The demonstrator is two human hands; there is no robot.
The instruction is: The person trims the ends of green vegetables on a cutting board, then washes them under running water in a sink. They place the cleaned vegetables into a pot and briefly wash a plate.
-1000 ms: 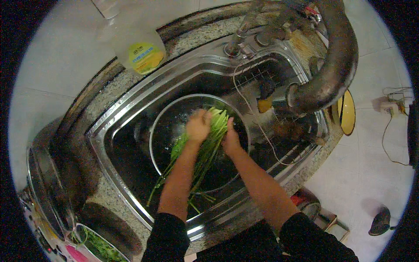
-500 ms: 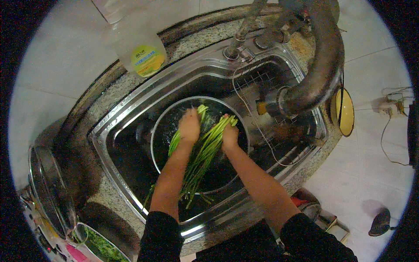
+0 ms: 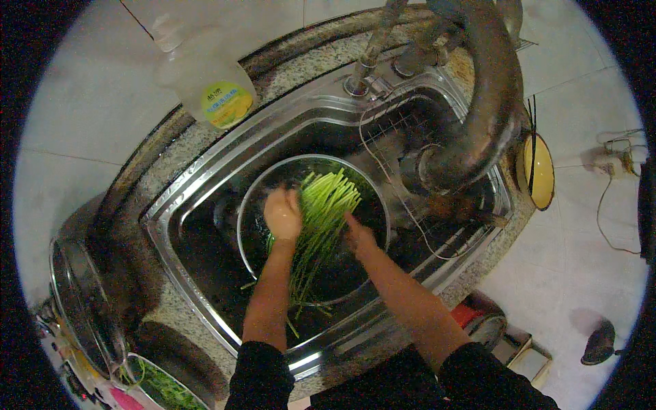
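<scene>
A bunch of long, thin green vegetable stalks point(image 3: 331, 196) lies in a round basin point(image 3: 240, 229) inside the steel sink point(image 3: 179, 287). Their pale cut ends point away from me, and their thinner ends reach over the basin's near rim. My left hand point(image 3: 282, 214) is at the bunch's left side, its fingers smeared by motion. On the other side, my right hand point(image 3: 359, 236) has a finger stretched up against the stalks, its palm and remaining fingers partly hidden. A few loose stalks show under my left wrist.
A thick dark pipe point(image 3: 502, 89) curves over the sink's right side, near the faucet base point(image 3: 357, 83) and a wire rack point(image 3: 396, 130). A labelled bottle point(image 3: 229, 102) stands behind. A glass lid point(image 3: 78, 301) and a container of greens point(image 3: 164, 384) sit at left, a yellow dish point(image 3: 541, 174) at right.
The stalks held apart in two hands now lie together as one bunch in the basin. Both hands have moved nearer to me, and the right hand's grip has loosened.
</scene>
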